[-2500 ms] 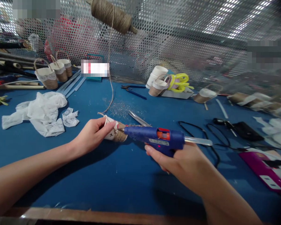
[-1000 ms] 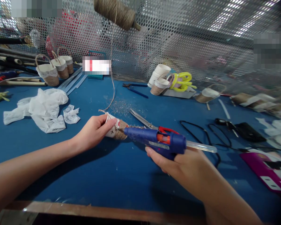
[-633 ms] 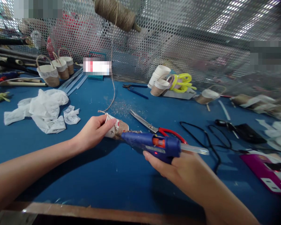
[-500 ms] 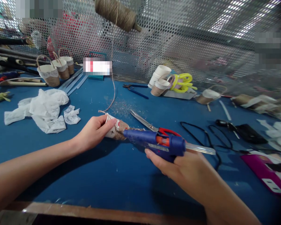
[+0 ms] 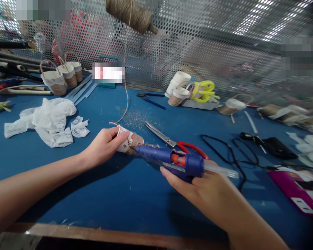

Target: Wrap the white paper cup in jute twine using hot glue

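In my left hand [image 5: 105, 144] is a small paper cup [image 5: 137, 140], tipped on its side, with brown twine wrapped round its lower part. My thumb presses on its white upper part. A strand of twine [image 5: 127, 100] runs from the cup up to a large twine spool [image 5: 129, 15]. My right hand [image 5: 195, 187] is wrapped round the handle of a blue hot glue gun [image 5: 169, 159]. The gun's nozzle is at the twine-covered side of the cup; whether it touches, I cannot tell. A clear glue stick [image 5: 221, 170] sticks out of its back.
Red-handled scissors [image 5: 164, 137] lie just beyond the gun. Crumpled white lace [image 5: 49, 119] is at left, with several finished cups [image 5: 54, 83] behind. Pliers [image 5: 151, 99] and yellow cord [image 5: 202, 92] lie toward the mesh wall. Black cable [image 5: 226, 149] and a magenta packet [image 5: 289, 191] are at right.
The glue gun in my right hand has shifted slightly left and down, its nozzle moving along the cup's lower side. My left hand and the cup stay almost still.
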A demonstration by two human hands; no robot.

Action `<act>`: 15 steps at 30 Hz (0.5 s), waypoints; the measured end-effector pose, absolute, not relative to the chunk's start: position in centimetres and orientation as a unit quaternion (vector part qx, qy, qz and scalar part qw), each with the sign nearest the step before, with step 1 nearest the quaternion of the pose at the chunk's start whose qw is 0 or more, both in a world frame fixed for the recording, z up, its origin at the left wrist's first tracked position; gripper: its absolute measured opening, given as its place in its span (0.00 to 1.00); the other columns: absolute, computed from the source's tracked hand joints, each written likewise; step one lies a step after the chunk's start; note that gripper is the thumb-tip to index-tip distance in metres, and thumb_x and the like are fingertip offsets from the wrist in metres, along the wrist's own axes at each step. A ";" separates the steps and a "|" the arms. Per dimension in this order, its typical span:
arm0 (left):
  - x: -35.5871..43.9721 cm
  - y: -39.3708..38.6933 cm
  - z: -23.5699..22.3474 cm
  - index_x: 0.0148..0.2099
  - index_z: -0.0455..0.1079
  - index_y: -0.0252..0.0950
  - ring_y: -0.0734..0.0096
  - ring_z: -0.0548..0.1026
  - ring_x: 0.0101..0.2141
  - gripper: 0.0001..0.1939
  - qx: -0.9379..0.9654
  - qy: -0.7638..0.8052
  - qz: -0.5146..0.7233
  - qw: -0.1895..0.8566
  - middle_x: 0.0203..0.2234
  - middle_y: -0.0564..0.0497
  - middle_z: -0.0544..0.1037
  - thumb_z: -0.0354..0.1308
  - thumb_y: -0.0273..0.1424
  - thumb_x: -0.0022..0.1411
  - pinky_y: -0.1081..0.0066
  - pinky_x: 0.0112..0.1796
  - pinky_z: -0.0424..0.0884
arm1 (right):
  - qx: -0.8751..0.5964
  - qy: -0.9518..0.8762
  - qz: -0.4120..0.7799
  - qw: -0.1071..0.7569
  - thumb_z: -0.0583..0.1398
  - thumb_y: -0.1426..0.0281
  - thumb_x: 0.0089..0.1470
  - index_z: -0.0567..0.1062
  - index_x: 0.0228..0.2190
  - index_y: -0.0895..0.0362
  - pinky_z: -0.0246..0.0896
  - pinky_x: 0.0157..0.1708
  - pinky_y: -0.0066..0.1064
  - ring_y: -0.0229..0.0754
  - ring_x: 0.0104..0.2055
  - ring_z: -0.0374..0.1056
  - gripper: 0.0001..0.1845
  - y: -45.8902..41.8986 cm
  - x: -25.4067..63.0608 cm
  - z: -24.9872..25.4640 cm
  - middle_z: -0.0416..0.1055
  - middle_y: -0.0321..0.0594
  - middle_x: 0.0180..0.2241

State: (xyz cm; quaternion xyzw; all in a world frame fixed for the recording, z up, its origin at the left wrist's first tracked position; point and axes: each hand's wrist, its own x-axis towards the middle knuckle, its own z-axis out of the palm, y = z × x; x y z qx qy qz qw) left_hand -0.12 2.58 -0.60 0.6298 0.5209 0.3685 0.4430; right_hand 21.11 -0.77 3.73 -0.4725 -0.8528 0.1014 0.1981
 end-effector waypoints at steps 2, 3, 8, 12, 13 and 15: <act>-0.1 2.6 -0.6 0.34 0.70 0.30 0.75 0.67 0.24 0.19 0.630 0.518 0.371 0.442 0.25 0.50 0.74 0.45 0.39 0.59 0.76 0.26 0.63 | -0.484 -0.842 0.118 0.205 0.50 0.68 0.52 0.72 0.24 0.53 0.58 0.17 0.27 0.36 0.16 0.60 0.12 -0.8 21.1 3.7 0.67 0.35 0.16; -0.1 2.6 -0.6 0.34 0.70 0.30 0.75 0.67 0.24 0.19 0.630 0.520 0.372 0.441 0.25 0.50 0.74 0.45 0.39 0.59 0.76 0.25 0.63 | -0.488 -0.839 0.121 0.209 0.50 0.67 0.51 0.72 0.24 0.53 0.58 0.16 0.27 0.36 0.16 0.60 0.12 -0.8 21.0 3.8 0.67 0.35 0.16; -0.1 2.4 -0.6 0.35 0.70 0.29 0.73 0.68 0.23 0.18 0.628 0.526 0.373 0.436 0.25 0.49 0.74 0.46 0.39 0.58 0.74 0.25 0.64 | -0.484 -0.836 0.137 0.219 0.50 0.67 0.51 0.72 0.23 0.54 0.60 0.17 0.28 0.37 0.16 0.61 0.13 -0.6 20.8 4.1 0.67 0.35 0.15; -0.1 2.4 -0.7 0.36 0.69 0.29 0.73 0.68 0.25 0.19 0.632 0.523 0.369 0.437 0.26 0.48 0.74 0.45 0.40 0.59 0.73 0.27 0.65 | -0.477 -0.841 0.143 0.213 0.50 0.69 0.50 0.72 0.22 0.54 0.60 0.18 0.29 0.37 0.16 0.62 0.13 -0.6 20.8 4.3 0.67 0.36 0.16; -0.1 2.4 -0.7 0.36 0.69 0.29 0.73 0.67 0.25 0.19 0.634 0.522 0.367 0.437 0.26 0.48 0.74 0.45 0.40 0.59 0.74 0.27 0.65 | -0.476 -0.841 0.141 0.213 0.50 0.68 0.51 0.72 0.22 0.54 0.60 0.18 0.29 0.37 0.17 0.62 0.13 -0.6 20.8 4.2 0.67 0.36 0.16; -0.2 2.3 -0.9 0.36 0.69 0.29 0.74 0.67 0.25 0.19 0.637 0.521 0.364 0.436 0.26 0.48 0.74 0.44 0.40 0.59 0.74 0.27 0.64 | -0.474 -0.846 0.124 0.212 0.49 0.68 0.52 0.72 0.21 0.54 0.60 0.19 0.29 0.37 0.17 0.62 0.15 -0.6 21.0 4.1 0.67 0.36 0.15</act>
